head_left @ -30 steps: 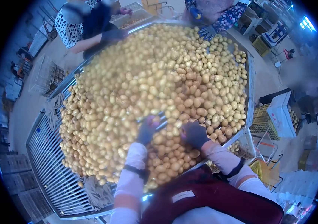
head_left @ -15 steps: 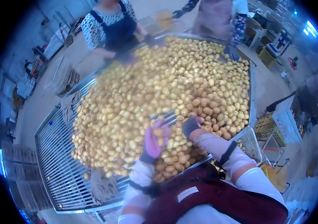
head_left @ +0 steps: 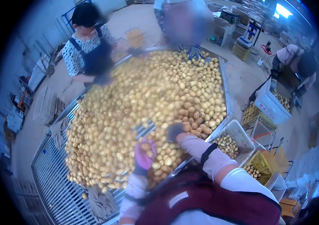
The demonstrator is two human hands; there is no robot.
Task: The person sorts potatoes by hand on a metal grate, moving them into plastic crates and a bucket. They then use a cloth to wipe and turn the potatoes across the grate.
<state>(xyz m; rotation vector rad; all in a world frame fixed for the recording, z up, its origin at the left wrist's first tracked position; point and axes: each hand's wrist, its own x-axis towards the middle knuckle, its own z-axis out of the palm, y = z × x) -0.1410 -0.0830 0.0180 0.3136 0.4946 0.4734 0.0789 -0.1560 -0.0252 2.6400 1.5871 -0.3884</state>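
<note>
A big heap of potatoes (head_left: pixel 129 108) covers most of a slatted metal sorting table (head_left: pixel 54 183). My left hand (head_left: pixel 143 155), in a pink and dark glove, is palm up at the near side of the heap, fingers curled around potatoes (head_left: pixel 146 147). To its right, my right hand (head_left: pixel 175 132) in a dark glove reaches down onto the heap, back of the hand towards me. Motion blurs it and its fingers are hidden. Browner potatoes (head_left: pixel 195 118) lie just beyond it.
Two people work across the table, one in a dark apron (head_left: pixel 94 58), with gloved hands on the heap. At right are a white crate (head_left: pixel 247 140) and a yellow crate (head_left: pixel 266 170) with potatoes. Another person bends over a white box (head_left: pixel 270 107). Grey cloths (head_left: pixel 101 204) hang over the table.
The view has swung to the right, bringing the crates into sight. My left hand still cups potatoes; my right hand has shifted slightly over the heap. The person at right now bends over the box.
</note>
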